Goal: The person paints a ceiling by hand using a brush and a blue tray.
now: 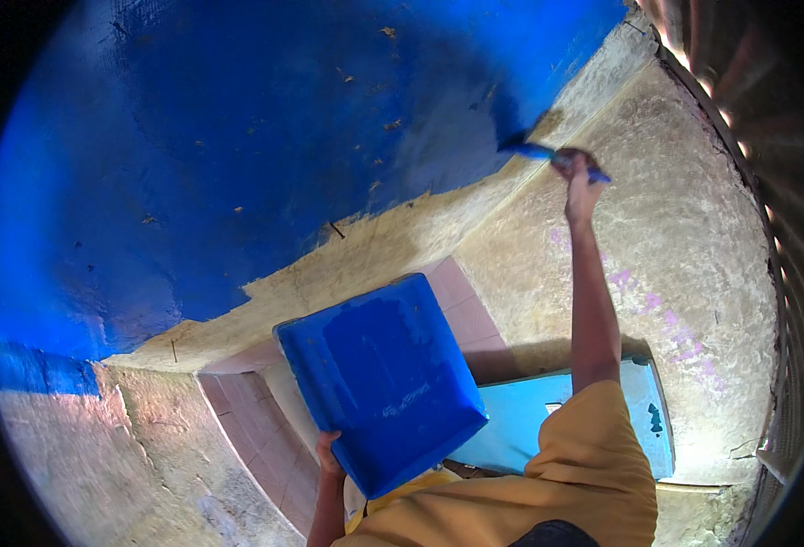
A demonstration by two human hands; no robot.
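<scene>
My right hand (581,178) is stretched up toward the wall, its fingers closed around the handle of a paintbrush (537,151). The dark bristles meet the edge of the blue-painted wall (265,118), beside a bare beige strip. Lower down, my left hand (330,453) grips the near left edge of a rectangular blue paint tray (393,365). The tray is tilted in front of my body, with darker blue paint spread over its inside. Some fingers of the left hand are hidden behind the tray.
Bare plaster (639,210) covers the right wall, below a corrugated roof (789,137). Two nails stick out near the paint's lower edge. A light blue panel (520,415) stands behind my right arm, and pinkish tiles (256,419) line the lower wall.
</scene>
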